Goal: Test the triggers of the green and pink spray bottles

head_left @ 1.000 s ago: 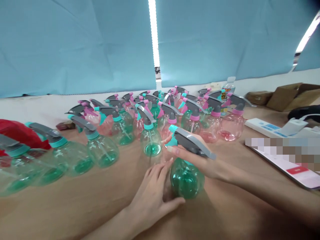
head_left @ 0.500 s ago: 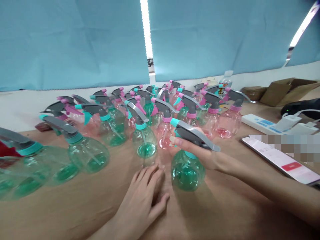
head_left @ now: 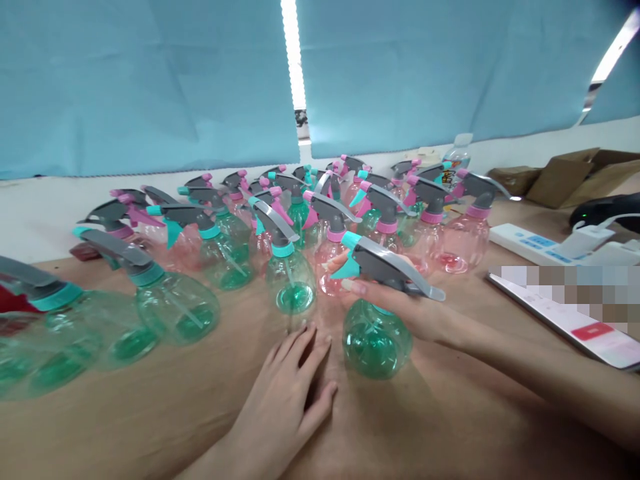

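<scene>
My right hand [head_left: 395,308] is wrapped round the neck of a green spray bottle [head_left: 376,343], under its grey trigger head with a teal nozzle. The bottle is upright; whether its base touches the table I cannot tell. My left hand [head_left: 287,383] lies palm down on the table, fingers stretched out, holding nothing. Just beyond its fingertips stands another green spray bottle [head_left: 291,283] with a teal collar. Behind that is a pink spray bottle [head_left: 331,263] with a pink collar, partly covered by my right fingers.
Several green and pink spray bottles crowd the back of the table [head_left: 165,420]; one green bottle [head_left: 177,303] stands at left. On the right lie a phone [head_left: 555,313], a white power strip [head_left: 525,241] with plugs, and an open cardboard box [head_left: 565,179]. A blue curtain [head_left: 150,87] hangs behind.
The fingers of my right hand have slipped lower on the held bottle's neck, showing its teal trigger. The view has shifted slightly. My left hand stays flat in place.
</scene>
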The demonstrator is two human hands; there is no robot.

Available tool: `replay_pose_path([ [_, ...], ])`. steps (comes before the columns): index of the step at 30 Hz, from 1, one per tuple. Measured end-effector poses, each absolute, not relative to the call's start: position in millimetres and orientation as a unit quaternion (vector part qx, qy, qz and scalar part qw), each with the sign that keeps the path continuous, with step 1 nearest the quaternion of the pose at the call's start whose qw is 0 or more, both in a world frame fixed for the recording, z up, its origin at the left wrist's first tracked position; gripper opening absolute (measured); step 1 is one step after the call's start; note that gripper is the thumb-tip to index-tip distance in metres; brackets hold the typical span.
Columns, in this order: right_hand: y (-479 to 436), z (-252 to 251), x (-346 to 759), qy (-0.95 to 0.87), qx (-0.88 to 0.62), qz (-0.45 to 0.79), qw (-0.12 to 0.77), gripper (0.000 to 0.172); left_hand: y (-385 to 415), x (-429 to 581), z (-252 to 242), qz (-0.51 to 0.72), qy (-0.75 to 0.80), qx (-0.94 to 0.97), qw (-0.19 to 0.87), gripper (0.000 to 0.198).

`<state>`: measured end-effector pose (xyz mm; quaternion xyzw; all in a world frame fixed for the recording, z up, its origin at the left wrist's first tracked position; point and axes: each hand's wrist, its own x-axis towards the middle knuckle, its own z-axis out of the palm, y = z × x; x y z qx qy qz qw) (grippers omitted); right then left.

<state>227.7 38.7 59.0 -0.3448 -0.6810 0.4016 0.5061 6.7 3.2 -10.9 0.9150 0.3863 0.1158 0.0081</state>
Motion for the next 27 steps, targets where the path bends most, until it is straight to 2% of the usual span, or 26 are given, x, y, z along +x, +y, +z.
replay_pose_path([
  [4,39.5,59.0,228.6,-0.678,-0.34,0.41,0.506,0.022,2.9,7.8,-8.5,0.106,0.39,0.915,0.017,0.047],
  [15,37.6,60.4,229.4,-0.679,-0.356,0.39,0.511,0.013,3.9,8.3,-9.1,0.11,0.384,0.916,0.02,0.048],
  [21,38.3,59.1,228.7,-0.668,-0.341,0.413,0.516,0.02,4.4,8.4,-8.4,0.098,0.385,0.918,0.019,0.047],
  [27,38.5,59.0,230.3,-0.687,-0.339,0.388,0.513,0.009,4.8,9.1,-8.8,0.108,0.385,0.916,0.025,0.047],
])
